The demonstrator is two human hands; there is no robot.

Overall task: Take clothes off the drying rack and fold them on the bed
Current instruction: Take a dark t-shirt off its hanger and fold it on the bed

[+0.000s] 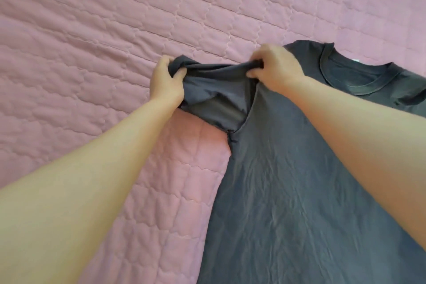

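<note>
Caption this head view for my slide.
Left hand and right hand grip the sleeve of a dark T-shirt on a pink quilt.

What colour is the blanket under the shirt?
Pink, with quilted stitching; the blanket shows best in the head view.

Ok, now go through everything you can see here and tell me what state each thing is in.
T-shirt: lying flat on the bed, creased, not yet folded.
Sleeve: lifted off the bed, stretched between both hands.
Left hand: grips the sleeve's outer end.
Right hand: grips bunched fabric at the shoulder.
Bedspread: spread under the shirt, slightly rumpled.
</note>
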